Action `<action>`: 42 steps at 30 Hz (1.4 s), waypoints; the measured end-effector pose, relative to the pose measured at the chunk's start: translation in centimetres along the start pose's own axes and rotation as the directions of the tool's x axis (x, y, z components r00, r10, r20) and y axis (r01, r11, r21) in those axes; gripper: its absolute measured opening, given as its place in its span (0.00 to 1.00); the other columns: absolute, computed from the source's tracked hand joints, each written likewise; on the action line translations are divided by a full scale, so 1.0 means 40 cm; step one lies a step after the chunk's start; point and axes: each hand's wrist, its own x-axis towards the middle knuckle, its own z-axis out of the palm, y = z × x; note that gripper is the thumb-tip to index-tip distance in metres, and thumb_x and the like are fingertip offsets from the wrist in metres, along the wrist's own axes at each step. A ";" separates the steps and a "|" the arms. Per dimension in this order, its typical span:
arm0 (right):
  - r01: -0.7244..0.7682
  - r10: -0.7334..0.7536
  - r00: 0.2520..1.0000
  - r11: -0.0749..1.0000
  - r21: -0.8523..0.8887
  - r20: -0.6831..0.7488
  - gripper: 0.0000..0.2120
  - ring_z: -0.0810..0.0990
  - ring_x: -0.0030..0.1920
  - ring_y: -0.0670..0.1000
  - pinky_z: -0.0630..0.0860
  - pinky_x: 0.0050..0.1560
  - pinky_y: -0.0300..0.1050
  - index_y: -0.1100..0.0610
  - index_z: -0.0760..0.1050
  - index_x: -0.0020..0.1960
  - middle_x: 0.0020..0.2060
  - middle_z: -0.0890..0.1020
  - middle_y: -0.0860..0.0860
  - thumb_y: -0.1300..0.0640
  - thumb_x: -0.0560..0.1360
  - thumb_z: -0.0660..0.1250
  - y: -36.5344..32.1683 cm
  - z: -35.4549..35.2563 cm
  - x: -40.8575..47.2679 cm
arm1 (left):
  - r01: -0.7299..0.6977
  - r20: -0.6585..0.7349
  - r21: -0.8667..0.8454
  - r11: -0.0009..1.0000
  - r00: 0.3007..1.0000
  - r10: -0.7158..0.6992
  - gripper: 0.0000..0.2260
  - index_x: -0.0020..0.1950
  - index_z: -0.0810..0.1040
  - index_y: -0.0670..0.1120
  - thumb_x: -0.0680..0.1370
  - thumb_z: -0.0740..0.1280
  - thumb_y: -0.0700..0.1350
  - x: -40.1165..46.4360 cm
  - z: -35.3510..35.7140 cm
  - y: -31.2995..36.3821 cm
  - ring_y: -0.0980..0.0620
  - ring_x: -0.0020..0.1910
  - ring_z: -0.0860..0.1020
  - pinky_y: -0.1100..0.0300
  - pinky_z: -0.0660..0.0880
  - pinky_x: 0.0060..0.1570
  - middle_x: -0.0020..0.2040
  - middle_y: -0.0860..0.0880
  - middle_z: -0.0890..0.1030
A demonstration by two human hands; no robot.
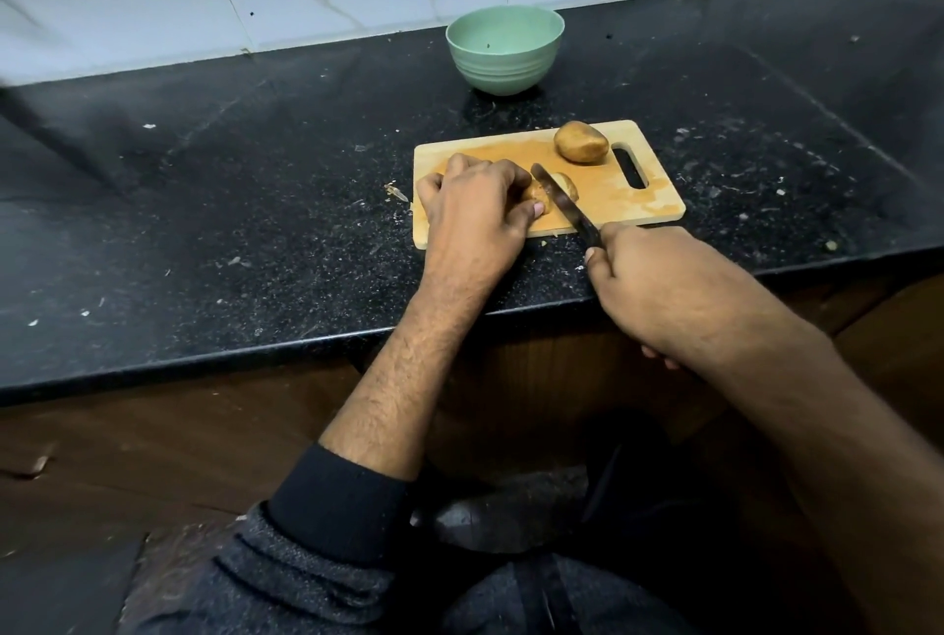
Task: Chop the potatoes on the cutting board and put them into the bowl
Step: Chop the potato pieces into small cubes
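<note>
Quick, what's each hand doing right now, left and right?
Left hand: closed over the potato being cut on the cutting board.
Right hand: closed around the knife, its blade in that potato.

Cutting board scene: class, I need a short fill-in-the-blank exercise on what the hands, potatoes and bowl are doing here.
1. The right hand grips a ____ whose blade rests on a potato.
2. The left hand steadies that potato on the ____.
3. The whole potato lies beside the board's ____ slot.
4. The green bowl holds ____ potato pieces so far.

Missing words: knife; cutting board; handle; no
</note>
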 end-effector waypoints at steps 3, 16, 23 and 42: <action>-0.018 0.018 1.000 0.999 -0.035 0.015 0.14 0.76 0.40 0.55 0.79 0.42 0.51 0.52 0.72 0.61 0.38 0.76 0.53 0.47 0.85 0.52 -0.007 -0.009 -0.009 | 0.004 0.004 0.012 1.000 1.000 -0.004 0.12 0.57 0.82 0.52 0.76 0.72 0.54 0.001 -0.001 0.003 0.53 0.60 0.71 0.52 0.57 0.58 0.54 0.56 0.82; -0.036 0.040 0.998 0.998 -0.060 0.054 0.15 0.79 0.49 0.58 0.78 0.51 0.52 0.51 0.69 0.66 0.42 0.74 0.53 0.47 0.86 0.50 -0.027 -0.021 -0.026 | -0.040 0.007 0.129 0.991 0.999 0.039 0.09 0.55 0.78 0.50 0.79 0.68 0.53 -0.007 0.003 0.012 0.49 0.61 0.69 0.51 0.56 0.58 0.54 0.52 0.79; -0.121 0.126 0.989 0.991 -0.065 0.083 0.13 0.78 0.58 0.62 0.78 0.57 0.56 0.55 0.67 0.68 0.50 0.75 0.59 0.52 0.85 0.54 -0.046 -0.004 -0.003 | -0.022 0.005 0.094 0.995 1.000 0.021 0.08 0.55 0.79 0.50 0.79 0.69 0.52 -0.004 0.011 0.006 0.50 0.61 0.69 0.52 0.55 0.57 0.54 0.53 0.79; 0.018 -0.008 0.990 0.997 -0.076 0.140 0.14 0.72 0.26 0.47 0.67 0.24 0.40 0.53 0.69 0.56 0.35 0.75 0.52 0.46 0.86 0.49 0.025 -0.005 -0.037 | 0.010 -0.030 -0.004 1.000 0.999 -0.011 0.06 0.52 0.82 0.52 0.77 0.72 0.52 -0.002 0.013 -0.004 0.53 0.59 0.71 0.54 0.54 0.52 0.51 0.56 0.81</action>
